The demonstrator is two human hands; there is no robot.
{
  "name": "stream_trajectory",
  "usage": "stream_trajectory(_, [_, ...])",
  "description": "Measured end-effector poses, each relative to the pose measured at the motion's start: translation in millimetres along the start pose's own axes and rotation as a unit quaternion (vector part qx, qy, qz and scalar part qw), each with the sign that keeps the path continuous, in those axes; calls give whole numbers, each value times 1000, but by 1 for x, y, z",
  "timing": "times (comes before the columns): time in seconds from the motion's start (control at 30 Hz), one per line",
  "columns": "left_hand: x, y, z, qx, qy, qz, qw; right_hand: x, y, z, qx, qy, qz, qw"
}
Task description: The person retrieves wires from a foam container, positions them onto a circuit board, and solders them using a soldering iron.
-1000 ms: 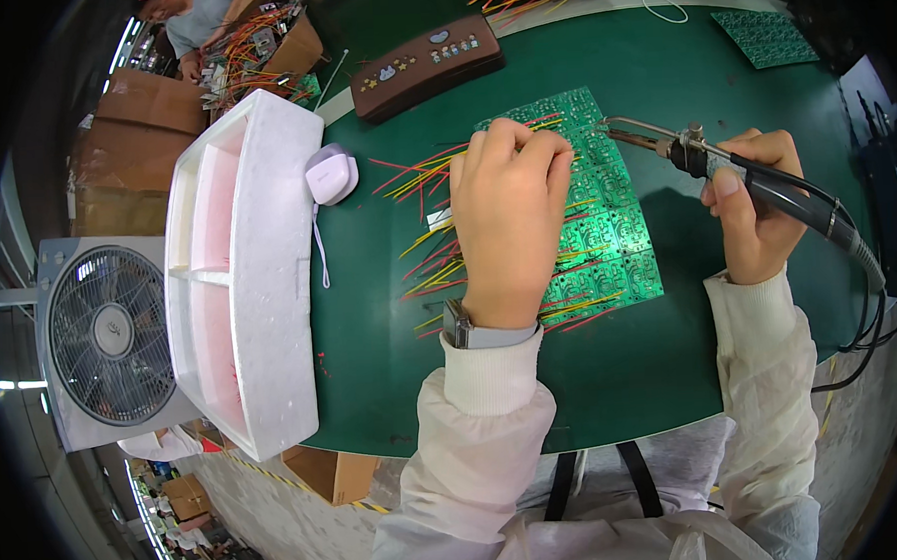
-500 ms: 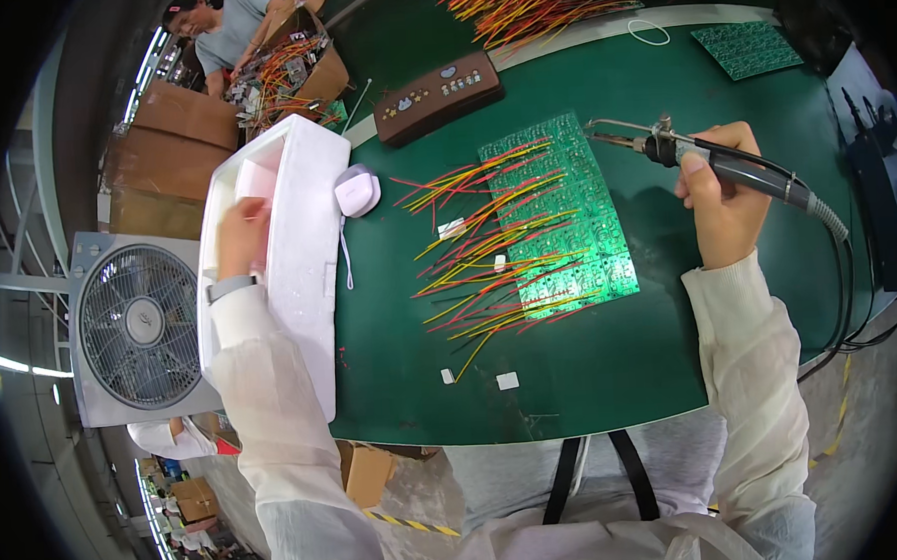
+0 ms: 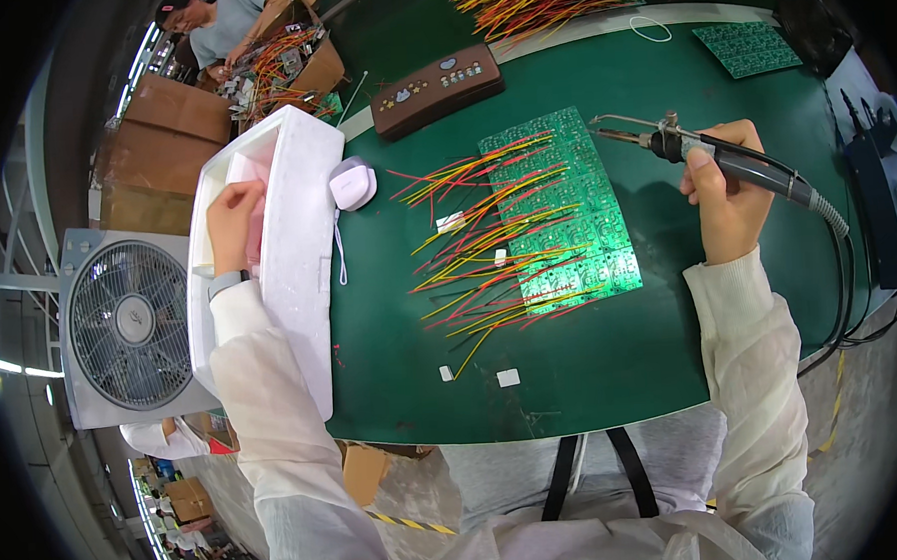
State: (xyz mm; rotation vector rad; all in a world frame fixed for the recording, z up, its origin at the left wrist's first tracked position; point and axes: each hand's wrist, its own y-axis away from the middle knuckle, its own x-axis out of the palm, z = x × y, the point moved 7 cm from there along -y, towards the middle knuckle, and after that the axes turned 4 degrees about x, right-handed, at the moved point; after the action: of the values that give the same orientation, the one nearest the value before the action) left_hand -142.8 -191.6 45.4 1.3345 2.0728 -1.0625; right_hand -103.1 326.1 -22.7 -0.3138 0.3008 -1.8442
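The left hand [image 3: 232, 221] is resting inside the foam box [image 3: 307, 246] at the left of the frame, its fingers curling inward; whether they are pinching anything, I cannot tell; the right hand [image 3: 730, 188] is gripping the iron [image 3: 764, 173] at right of centre, its tip pointing left near the board's upper right corner; the board [image 3: 602, 198] is lying on the bench [image 3: 398, 392] at the centre of the frame, red and yellow wires [image 3: 489, 211] fanning out from its left side; white pieces [image 3: 508, 377] are lying below them.

For good work, I judge, the right hand should be holding that tip steady and clear of board and wires while the left is working in the box; the fingertips should be pinching lightly; the left sleeve should be clearing the wire ends, which are spreading toward the box and looking easy to snag.
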Motion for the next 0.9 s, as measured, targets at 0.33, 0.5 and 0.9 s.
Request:
stream_trajectory(0.33, [116,112,-213,100,334,51,936,-2,2,-3,8,4,-2,1000])
stream_trajectory(0.5, [186,136,-214,68,387,65,917,3,1,-2,18,-1,-3,1000])
stream_trajectory(0.9, [196,150,-218,221,106,49,968,-7,4,-7,60,-12,-22,998])
